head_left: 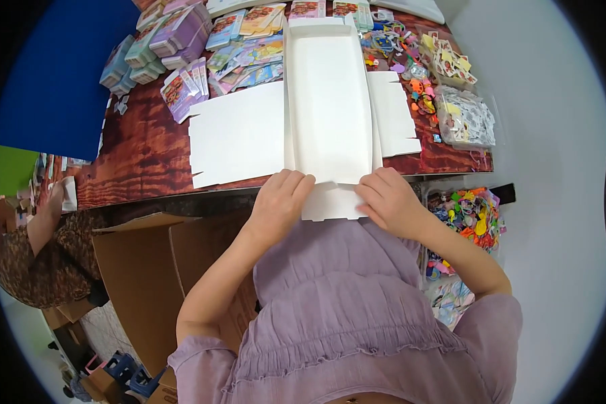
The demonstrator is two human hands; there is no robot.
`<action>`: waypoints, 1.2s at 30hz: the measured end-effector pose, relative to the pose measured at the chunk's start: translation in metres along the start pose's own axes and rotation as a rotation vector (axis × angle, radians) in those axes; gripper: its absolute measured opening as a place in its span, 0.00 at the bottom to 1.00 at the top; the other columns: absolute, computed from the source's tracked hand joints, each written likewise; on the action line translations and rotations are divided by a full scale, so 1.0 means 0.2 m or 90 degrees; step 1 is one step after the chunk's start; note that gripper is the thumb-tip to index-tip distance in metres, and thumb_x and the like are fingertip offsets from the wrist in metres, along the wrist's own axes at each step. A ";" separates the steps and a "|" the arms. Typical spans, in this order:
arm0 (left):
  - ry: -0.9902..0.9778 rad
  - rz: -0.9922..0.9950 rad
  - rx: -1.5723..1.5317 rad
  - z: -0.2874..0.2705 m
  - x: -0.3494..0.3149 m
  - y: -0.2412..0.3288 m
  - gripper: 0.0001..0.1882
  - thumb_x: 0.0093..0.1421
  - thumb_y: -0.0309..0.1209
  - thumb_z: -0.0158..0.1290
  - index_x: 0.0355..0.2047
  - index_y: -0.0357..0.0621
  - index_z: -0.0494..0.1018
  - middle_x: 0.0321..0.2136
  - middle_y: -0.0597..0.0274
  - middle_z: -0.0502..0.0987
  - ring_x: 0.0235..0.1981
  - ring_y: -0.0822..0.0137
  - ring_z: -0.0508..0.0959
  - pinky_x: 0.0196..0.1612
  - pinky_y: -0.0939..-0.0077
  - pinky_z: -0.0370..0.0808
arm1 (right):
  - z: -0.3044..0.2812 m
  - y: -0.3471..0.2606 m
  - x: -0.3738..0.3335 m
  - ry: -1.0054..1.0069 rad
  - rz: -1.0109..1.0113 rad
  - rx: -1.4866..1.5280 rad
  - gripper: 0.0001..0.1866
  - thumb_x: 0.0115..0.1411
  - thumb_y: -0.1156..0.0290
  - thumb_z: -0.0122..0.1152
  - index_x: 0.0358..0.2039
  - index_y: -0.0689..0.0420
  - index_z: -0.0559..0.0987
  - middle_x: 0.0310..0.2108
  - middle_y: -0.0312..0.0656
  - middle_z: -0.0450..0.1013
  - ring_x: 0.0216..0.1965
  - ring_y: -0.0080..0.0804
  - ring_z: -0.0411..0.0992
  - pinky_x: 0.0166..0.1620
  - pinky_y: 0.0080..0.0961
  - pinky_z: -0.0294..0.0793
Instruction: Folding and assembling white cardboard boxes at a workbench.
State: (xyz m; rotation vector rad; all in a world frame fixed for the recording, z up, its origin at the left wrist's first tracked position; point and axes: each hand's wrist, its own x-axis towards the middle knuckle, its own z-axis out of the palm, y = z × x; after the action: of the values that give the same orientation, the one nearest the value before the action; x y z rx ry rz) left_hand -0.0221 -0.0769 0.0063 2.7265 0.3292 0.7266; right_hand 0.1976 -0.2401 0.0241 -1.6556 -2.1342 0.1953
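The left hand [281,202] and the right hand [389,202] each grasp 1 near corner of an open white box [331,101], which stretches away from the grip over the table [135,165]. Its end flap [326,205] shows between the hands. Many colourful trinkets [475,219] lie right of the grip.

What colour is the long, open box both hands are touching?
The long, open box is plain white; the head view shows it best.
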 end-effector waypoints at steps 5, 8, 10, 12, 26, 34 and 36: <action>-0.005 0.043 -0.030 -0.03 -0.02 0.00 0.13 0.50 0.20 0.56 0.38 0.39 0.75 0.34 0.57 0.76 0.35 0.57 0.77 0.40 0.65 0.77 | -0.05 0.00 -0.02 -0.085 -0.016 -0.030 0.32 0.48 0.63 0.73 0.51 0.64 0.74 0.50 0.50 0.70 0.51 0.49 0.68 0.54 0.43 0.69; 0.000 0.054 -0.025 -0.02 -0.04 0.02 0.14 0.49 0.20 0.56 0.38 0.40 0.75 0.35 0.58 0.75 0.36 0.58 0.77 0.40 0.66 0.77 | -0.07 -0.01 -0.02 -0.102 -0.031 -0.059 0.36 0.47 0.60 0.74 0.53 0.66 0.73 0.54 0.52 0.69 0.53 0.50 0.68 0.56 0.43 0.69; -0.010 0.055 -0.018 -0.02 -0.05 0.02 0.14 0.48 0.20 0.56 0.38 0.40 0.75 0.35 0.58 0.75 0.37 0.59 0.78 0.40 0.66 0.77 | -0.07 -0.01 -0.04 -0.096 -0.040 -0.077 0.36 0.47 0.59 0.74 0.53 0.66 0.73 0.55 0.53 0.69 0.53 0.50 0.69 0.56 0.44 0.70; 0.013 0.072 -0.020 -0.02 -0.06 0.01 0.14 0.48 0.20 0.57 0.38 0.39 0.75 0.35 0.57 0.76 0.36 0.58 0.78 0.39 0.66 0.77 | -0.05 0.01 -0.06 -0.085 -0.078 -0.107 0.37 0.48 0.58 0.73 0.54 0.67 0.74 0.57 0.55 0.69 0.52 0.51 0.70 0.56 0.44 0.70; 0.023 0.084 -0.023 -0.07 -0.13 0.01 0.16 0.48 0.21 0.59 0.40 0.34 0.76 0.38 0.52 0.79 0.38 0.54 0.81 0.41 0.65 0.80 | -0.04 -0.03 -0.04 -0.038 -0.126 -0.064 0.27 0.47 0.73 0.65 0.50 0.68 0.77 0.54 0.54 0.73 0.47 0.48 0.73 0.53 0.43 0.73; -0.050 0.045 -0.077 -0.15 -0.14 0.09 0.25 0.56 0.34 0.66 0.48 0.30 0.75 0.46 0.48 0.78 0.47 0.48 0.78 0.52 0.57 0.78 | 0.04 -0.04 -0.04 0.093 0.005 0.042 0.18 0.51 0.80 0.63 0.45 0.64 0.78 0.43 0.50 0.76 0.42 0.48 0.72 0.48 0.43 0.72; -0.018 0.021 -0.072 -0.11 -0.16 0.10 0.23 0.54 0.30 0.65 0.48 0.31 0.75 0.46 0.49 0.78 0.46 0.48 0.78 0.50 0.58 0.78 | 0.04 -0.05 -0.03 0.125 0.063 0.082 0.14 0.53 0.81 0.63 0.42 0.61 0.79 0.35 0.45 0.76 0.39 0.46 0.71 0.45 0.41 0.70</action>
State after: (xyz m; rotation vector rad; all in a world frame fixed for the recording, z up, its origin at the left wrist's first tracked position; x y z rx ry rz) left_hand -0.0575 -0.1006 0.0173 2.6386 0.2290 0.6921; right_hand 0.1857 -0.2468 0.0192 -1.6343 -1.8586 0.1871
